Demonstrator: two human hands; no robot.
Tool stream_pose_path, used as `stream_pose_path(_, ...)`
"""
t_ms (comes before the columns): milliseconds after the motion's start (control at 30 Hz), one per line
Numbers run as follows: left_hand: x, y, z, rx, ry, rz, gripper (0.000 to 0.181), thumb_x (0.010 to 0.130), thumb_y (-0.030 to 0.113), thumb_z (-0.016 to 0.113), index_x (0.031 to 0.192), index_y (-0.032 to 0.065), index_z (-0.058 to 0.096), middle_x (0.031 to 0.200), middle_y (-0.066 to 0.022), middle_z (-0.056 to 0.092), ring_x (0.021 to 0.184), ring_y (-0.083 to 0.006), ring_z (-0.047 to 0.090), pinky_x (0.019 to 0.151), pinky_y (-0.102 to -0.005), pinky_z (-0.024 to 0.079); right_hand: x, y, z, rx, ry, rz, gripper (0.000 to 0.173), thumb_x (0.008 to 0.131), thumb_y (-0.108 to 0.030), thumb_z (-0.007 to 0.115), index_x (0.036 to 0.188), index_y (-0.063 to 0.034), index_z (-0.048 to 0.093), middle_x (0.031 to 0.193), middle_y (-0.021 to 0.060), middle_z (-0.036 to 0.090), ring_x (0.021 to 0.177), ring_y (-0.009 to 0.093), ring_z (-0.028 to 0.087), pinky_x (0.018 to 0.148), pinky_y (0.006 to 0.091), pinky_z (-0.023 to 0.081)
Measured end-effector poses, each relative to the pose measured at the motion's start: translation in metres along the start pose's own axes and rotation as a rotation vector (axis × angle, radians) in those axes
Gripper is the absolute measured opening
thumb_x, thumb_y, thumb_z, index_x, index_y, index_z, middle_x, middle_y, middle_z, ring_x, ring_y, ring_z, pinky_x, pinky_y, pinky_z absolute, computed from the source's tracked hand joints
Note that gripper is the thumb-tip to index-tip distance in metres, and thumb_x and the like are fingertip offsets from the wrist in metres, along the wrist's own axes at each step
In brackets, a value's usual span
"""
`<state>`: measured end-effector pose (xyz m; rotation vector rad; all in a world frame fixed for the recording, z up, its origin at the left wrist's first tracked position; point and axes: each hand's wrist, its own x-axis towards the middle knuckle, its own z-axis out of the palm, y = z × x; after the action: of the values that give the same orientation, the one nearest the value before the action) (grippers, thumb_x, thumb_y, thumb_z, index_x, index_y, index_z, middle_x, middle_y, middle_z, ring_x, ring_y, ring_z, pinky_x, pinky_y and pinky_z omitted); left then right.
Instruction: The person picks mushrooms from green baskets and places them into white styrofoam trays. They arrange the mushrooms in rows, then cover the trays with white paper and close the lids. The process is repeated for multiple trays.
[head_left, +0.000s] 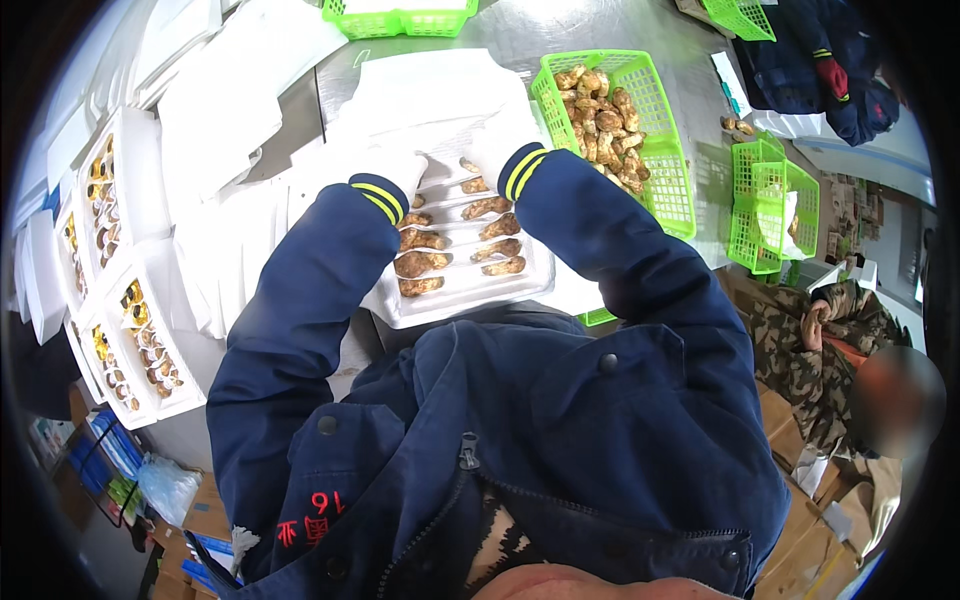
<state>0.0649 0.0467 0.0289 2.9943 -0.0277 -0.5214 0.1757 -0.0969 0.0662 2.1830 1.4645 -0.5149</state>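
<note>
A white foam tray (480, 303) lies before me, lined with thin white sheet. Brown-and-cream mushrooms (421, 262) rest on it in two columns, with folds of the sheet between them. My left hand (401, 171), in a white glove, is over the tray's upper left part. Also white-gloved, my right hand (486, 148) is at the upper right, close beside a small mushroom (469, 164). Glare blends both gloves into the white sheet, so their fingers and anything in them cannot be made out. More white sheet (435, 86) spreads beyond the tray.
A green plastic basket (664, 142) with a heap of mushrooms (604, 124) stands right of the tray on a metal table (517, 30). Filled foam trays (154, 337) and white sheets (217, 112) are at left. Co-workers (814, 352) (795, 60) are at right, near green baskets (776, 199).
</note>
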Motion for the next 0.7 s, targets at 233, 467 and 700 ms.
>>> stream_pose_path(233, 0.015, -0.012, -0.007, 0.074, 0.286, -0.053, 0.019, 0.081, 0.013, 0.056, 0.097, 0.0121, 0.067, 0.095, -0.0090, 0.068, 0.094, -0.0268, 0.065, 0.089, -0.0408, 0.045, 0.014, 0.003, 0.014, 0.074, 0.285, 0.139, 0.020, 0.080, -0.017, 0.059, 0.095, -0.0118, 0.071, 0.107, 0.0105, 0.066, 0.105, 0.025, 0.062, 0.102, 0.0553, 0.029)
stream_pose_path(467, 0.031, -0.009, -0.005, 0.082, 0.106, -0.052, 0.021, 0.086, 0.010, 0.051, 0.089, 0.0055, 0.071, 0.097, -0.0165, 0.069, 0.089, -0.0274, 0.069, 0.078, -0.0386, 0.055, 0.037, 0.003, 0.013, 0.315, 0.033, 0.118, 0.029, 0.087, -0.019, 0.054, 0.109, -0.0110, 0.070, 0.103, 0.0120, 0.071, 0.101, 0.025, 0.067, 0.086, 0.0449, 0.050)
stream_pose_path(700, 0.036, -0.014, 0.008, 0.194, 0.006, -0.018, 0.021, 0.088, 0.015, 0.050, 0.093, 0.0106, 0.070, 0.100, -0.0113, 0.067, 0.091, -0.0253, 0.067, 0.082, -0.0388, 0.052, 0.031, 0.003, 0.005, 0.281, 0.064, 0.036, 0.028, 0.088, -0.021, 0.054, 0.109, -0.0126, 0.070, 0.104, 0.0113, 0.071, 0.099, 0.025, 0.067, 0.086, 0.0444, 0.050)
